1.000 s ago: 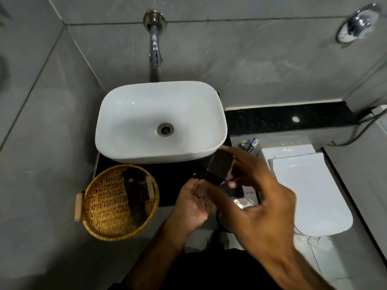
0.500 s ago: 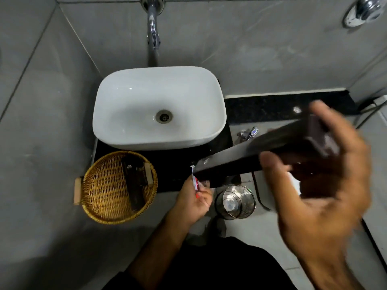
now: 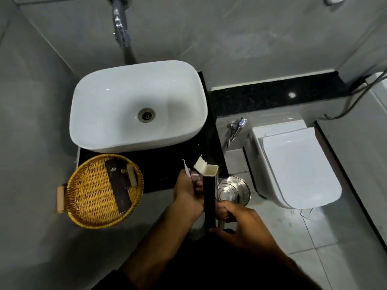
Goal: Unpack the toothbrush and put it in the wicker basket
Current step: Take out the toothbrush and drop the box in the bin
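A long black carton (image 3: 209, 197) with its pale end flap open stands upright between my hands. My right hand (image 3: 240, 229) grips its lower end. My left hand (image 3: 188, 193) holds a small white wrapped item (image 3: 187, 170), likely the toothbrush, with its tip poking up beside the carton's open mouth. The round wicker basket (image 3: 92, 197) sits at the left on the black counter (image 3: 161, 170), holding a dark flat packet (image 3: 118, 185) and a small wooden piece.
A white basin (image 3: 117, 105) stands on the counter under a chrome tap (image 3: 120, 28). A steel bin (image 3: 233, 191) is on the floor just right of the carton. A white toilet (image 3: 293, 164) lies further right. Grey tiled walls close in left and behind.
My right hand has swung the carton from a raised slant at the right down to upright in front of me. The open flap now shows. My left hand stayed with the wrapped item.
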### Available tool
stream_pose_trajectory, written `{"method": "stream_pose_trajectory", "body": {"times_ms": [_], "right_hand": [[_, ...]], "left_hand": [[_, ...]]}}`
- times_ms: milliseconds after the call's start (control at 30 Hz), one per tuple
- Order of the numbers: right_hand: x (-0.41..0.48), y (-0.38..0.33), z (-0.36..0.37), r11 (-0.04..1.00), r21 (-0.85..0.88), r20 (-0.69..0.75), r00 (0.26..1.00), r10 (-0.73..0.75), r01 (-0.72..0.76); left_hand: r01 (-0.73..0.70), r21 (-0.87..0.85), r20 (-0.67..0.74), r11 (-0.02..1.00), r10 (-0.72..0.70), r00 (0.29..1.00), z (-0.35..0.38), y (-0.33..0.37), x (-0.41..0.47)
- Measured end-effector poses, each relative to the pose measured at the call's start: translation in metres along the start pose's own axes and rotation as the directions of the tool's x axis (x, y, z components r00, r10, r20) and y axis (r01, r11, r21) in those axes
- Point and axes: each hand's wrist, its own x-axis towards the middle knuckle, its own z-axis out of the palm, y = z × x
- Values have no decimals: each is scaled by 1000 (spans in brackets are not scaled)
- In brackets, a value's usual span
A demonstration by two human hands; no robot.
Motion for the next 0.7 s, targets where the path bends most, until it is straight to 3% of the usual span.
{"method": "stream_pose_trajectory", "body": {"times_ms": [67, 167, 333, 433, 600, 700], "right_hand": [[5, 18, 1, 986, 164, -137, 990, 33, -10], [16, 55, -5, 927, 374, -359, 916, 178, -34], [57, 116, -9, 909, 400, -526, 784, 331, -115], [80, 144, -8, 911, 367, -508, 779, 367, -190], [93, 173, -3, 861, 238, -327, 798, 507, -450], [89, 167, 0, 878, 160, -286, 830, 479, -451]], "left_hand": [[-11, -50, 13, 999, 12, 1000, 3, -3, 2], [-10, -121, 33, 993, 14, 999, 0, -6, 2], [-27, -132, -5, 991, 26, 1000, -15, -8, -3], [-44, -151, -42, 988, 38, 998, -19, -11, -6], [-65, -125, -28, 990, 62, 998, -17, -13, -10], [-115, 17, -8, 993, 115, 993, -19, -9, -12]]}}
